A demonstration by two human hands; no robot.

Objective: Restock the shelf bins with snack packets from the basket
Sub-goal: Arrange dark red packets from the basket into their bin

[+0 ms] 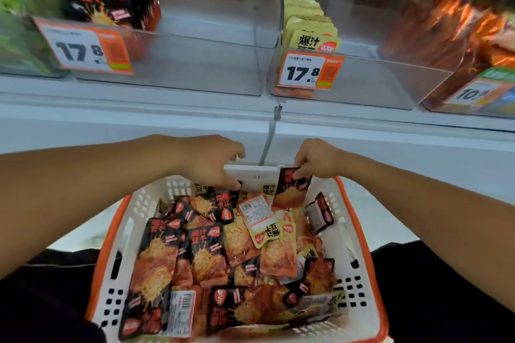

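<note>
1. Showing "17.8" in bold black digits: left price tag (pixel 85 49), clipped to the front of the clear bin (pixel 172 64) holding black packets.
2. Reading "17.8" as well: middle price tag (pixel 309 71), hanging on the bin of yellow packets.
3. Displaying "爆汁" in black: front yellow packet (pixel 313 40) in that bin.
4. Showing "10." with the rest blurred: right price tag (pixel 473 93).
5. Bearing "爆汁豆干": yellow packet (pixel 269 189) at the far end of the basket (pixel 359 234).
6. Carrying a barcode and unreadable small print: white label (pixel 255 210) on a packet lying back side up.

The basket (pixel 359 234) of snack packets (pixel 211 253) sits before the shelf (pixel 167 108), whose bins (pixel 211 64) stand behind it.
</note>
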